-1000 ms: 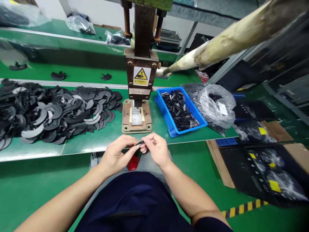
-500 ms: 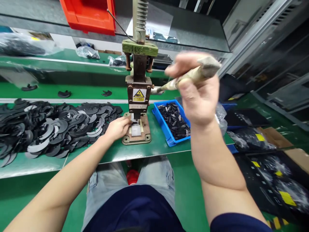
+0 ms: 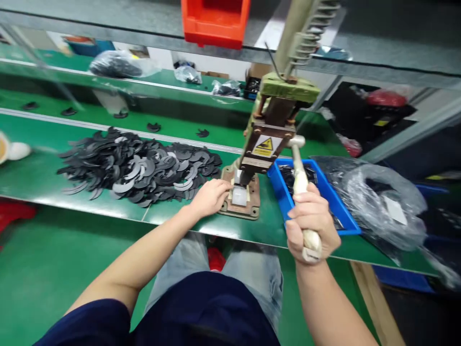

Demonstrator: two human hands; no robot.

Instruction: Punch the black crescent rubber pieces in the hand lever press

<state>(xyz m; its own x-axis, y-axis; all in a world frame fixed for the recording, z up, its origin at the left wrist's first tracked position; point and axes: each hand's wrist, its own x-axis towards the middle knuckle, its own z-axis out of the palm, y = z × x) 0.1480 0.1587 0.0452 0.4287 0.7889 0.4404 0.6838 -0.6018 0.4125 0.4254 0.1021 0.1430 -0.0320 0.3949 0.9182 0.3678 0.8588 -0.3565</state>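
Note:
A hand-lever press stands on the bench, a yellow warning label on its front. My right hand is closed round the press's lever handle, which is wrapped in pale tape and slopes down towards me. At the left side of the press base is my left hand, its fingers pressed together beside the die under the ram. Whatever those fingertips hold is too small and hidden to make out. A pale translucent block sits at the front of the die.
Left of the press lies a heap of black curved pieces. A blue bin of small black parts stands to the right, next to a clear plastic bag. An orange bin sits on the shelf above.
My right hand has brought the lever handle down, its fingers now wrapped fully round it. My left hand stays at the die. The view has swung left.

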